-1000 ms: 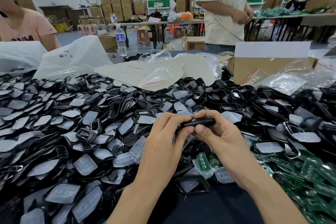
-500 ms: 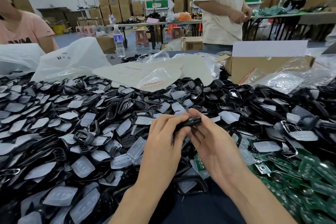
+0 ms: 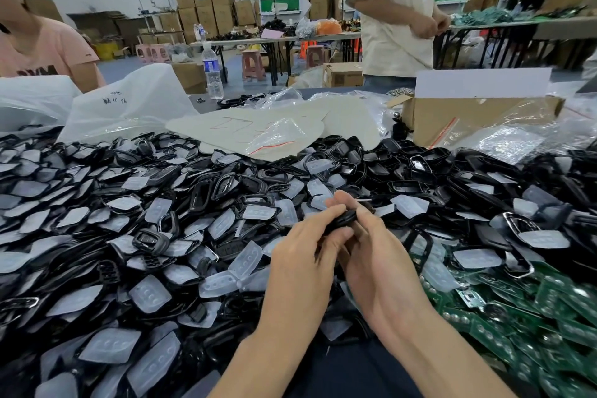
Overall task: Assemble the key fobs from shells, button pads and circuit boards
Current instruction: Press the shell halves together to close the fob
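A black key fob shell (image 3: 344,220) is held edge-on between both hands above the parts pile. My left hand (image 3: 303,265) pinches its near end with thumb and fingers. My right hand (image 3: 371,255) grips the far end, fingers curled over the top. Most of the shell is hidden by the fingers. Black shells (image 3: 200,200) and translucent button pads (image 3: 150,292) cover the table. Green circuit boards (image 3: 533,317) are heaped at the right.
A cardboard box (image 3: 478,116) and clear plastic bags (image 3: 517,139) stand at the back right. White bags (image 3: 126,107) and a water bottle (image 3: 212,73) stand behind the pile. One person sits at the left and another stands across the table.
The shell has turned between my hands and sits deeper in the fingers. My right hand has shifted closer to my left.
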The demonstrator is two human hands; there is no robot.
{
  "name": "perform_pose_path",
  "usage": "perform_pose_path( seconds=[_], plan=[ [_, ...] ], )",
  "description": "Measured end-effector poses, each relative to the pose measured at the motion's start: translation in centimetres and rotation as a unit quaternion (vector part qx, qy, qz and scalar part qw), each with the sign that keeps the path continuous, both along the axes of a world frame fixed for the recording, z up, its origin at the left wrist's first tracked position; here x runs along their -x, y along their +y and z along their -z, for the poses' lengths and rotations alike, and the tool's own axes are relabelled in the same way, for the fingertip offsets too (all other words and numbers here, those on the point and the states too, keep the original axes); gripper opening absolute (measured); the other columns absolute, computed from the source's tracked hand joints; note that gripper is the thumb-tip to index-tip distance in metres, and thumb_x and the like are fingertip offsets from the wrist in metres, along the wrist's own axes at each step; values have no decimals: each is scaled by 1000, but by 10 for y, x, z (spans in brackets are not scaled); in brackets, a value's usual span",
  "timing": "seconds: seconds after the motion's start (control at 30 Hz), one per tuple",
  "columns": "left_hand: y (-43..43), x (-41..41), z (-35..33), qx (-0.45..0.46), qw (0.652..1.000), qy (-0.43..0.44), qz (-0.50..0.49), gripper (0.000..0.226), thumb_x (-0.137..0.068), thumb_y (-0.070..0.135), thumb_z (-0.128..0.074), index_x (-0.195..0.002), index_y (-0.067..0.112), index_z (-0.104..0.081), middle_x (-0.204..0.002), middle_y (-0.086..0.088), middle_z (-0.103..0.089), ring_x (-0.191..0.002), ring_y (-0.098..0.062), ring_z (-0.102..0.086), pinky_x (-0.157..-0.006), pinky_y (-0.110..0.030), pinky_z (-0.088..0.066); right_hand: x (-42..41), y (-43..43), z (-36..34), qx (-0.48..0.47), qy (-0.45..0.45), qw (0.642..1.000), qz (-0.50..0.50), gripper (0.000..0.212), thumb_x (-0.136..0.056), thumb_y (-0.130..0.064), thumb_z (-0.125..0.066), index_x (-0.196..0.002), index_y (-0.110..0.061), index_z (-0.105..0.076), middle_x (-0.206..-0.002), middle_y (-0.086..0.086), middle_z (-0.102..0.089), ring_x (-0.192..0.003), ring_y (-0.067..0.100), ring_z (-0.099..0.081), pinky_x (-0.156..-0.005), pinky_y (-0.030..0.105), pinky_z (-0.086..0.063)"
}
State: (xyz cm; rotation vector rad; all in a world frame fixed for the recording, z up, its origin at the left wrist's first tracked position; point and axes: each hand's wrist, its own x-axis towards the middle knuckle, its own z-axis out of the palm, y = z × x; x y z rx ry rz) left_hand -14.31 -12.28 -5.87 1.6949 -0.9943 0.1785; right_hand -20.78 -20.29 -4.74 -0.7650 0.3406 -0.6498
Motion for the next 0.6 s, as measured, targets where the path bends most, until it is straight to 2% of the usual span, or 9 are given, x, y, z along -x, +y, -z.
perform_pose_path(
  seconds=[0.07, 0.13, 0.2, 0.33, 0.47, 0.6],
  plan=[
    [0, 1, 1, 11, 999, 33, 6, 32, -93, 19, -71, -116, 41, -71, -90, 29, -69, -79, 11, -64, -72, -3, -43, -2, 2, 1, 10, 5, 1000, 12, 34, -107, -24, -46, -109, -20, -79, -118, 1, -75, -113, 14, -70, -88, 26, -55],
    [0, 4, -1, 28, 997, 68, 15, 41, -92, 14, -71, -108, 52, -69, -79, 29, -71, -62, 7, -61, -63, -4, -42, -3, 4, 3, 17, 7, 1000, 20, 35, -107, -25, -44, -109, -22, -79, -118, 0, -75, -115, 13, -69, -98, 31, -50],
    [-1, 6, -4, 42, 994, 96, 19, 50, -92, 11, -70, -101, 60, -64, -80, 30, -72, -61, 1, -63, -62, -8, -45, -3, 6, 5, 15, 2, 1000, 26, 36, -108, -25, -42, -111, -20, -78, -120, 0, -75, -117, 15, -67, -106, 35, -47],
    [-2, 7, -5, 54, 990, 133, 16, 47, -93, 11, -69, -98, 57, -66, -80, 25, -74, -62, -3, -64, -62, -13, -49, -3, 8, 6, 20, 5, 999, 29, 38, -109, -24, -37, -121, -18, -73, -124, -1, -73, -125, 18, -63, -115, 41, -41],
    [-2, 7, -5, 68, 984, 164, 27, 41, -93, 13, -69, -98, 54, -70, -74, 19, -74, -50, 1, -55, -54, -8, -41, -1, 9, 5, 21, 5, 999, 24, 38, -109, -23, -36, -123, -18, -72, -126, -2, -72, -126, 17, -62, -117, 42, -39],
    [-1, 4, -5, 52, 990, 124, 35, 42, -95, 20, -68, -100, 61, -67, -73, 19, -71, -51, -1, -54, -53, -7, -39, 1, 8, 2, 19, -1, 1000, 14, 37, -108, -21, -38, -125, -15, -70, -126, 0, -72, -123, 18, -64, -114, 40, -43]
  ],
)
